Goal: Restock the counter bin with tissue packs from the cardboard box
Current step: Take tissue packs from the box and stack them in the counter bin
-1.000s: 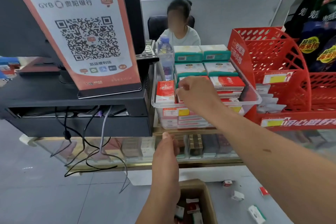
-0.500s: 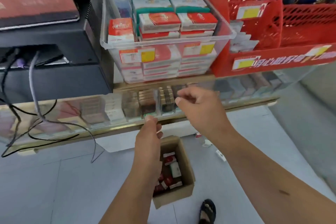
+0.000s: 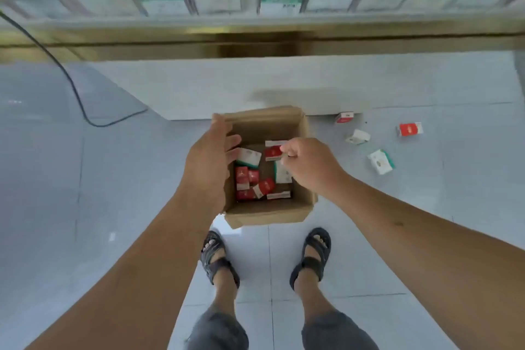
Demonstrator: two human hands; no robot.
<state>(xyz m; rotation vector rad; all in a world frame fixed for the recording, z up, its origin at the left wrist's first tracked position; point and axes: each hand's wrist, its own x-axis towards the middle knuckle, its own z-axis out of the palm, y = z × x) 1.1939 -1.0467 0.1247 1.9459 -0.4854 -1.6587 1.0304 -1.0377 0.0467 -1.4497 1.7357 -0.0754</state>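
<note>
Looking down past sandalled feet [image 3: 311, 253], the left hand [image 3: 208, 167], fingers spread, and right hand [image 3: 309, 166], loosely curled and empty, hover over the cardboard box [image 3: 305, 133] of tissue packs [image 3: 245, 179] on the floor [image 3: 113, 179]; beyond stands the glass counter [image 3: 255, 40].

cardboard box [image 3: 267, 209]: matt brown card, creased rim | tissue packs [image 3: 246, 179]: glossy plastic wrap | floor [image 3: 71, 193]: smooth, shiny tile | desk [image 3: 255, 40]: brassy metal trim, glass front | sandals [image 3: 311, 253]: dark, matt, rubbery

Pale grey tiled floor [image 3: 85, 207] beneath a brass-edged glass display counter [image 3: 255, 42].
</note>
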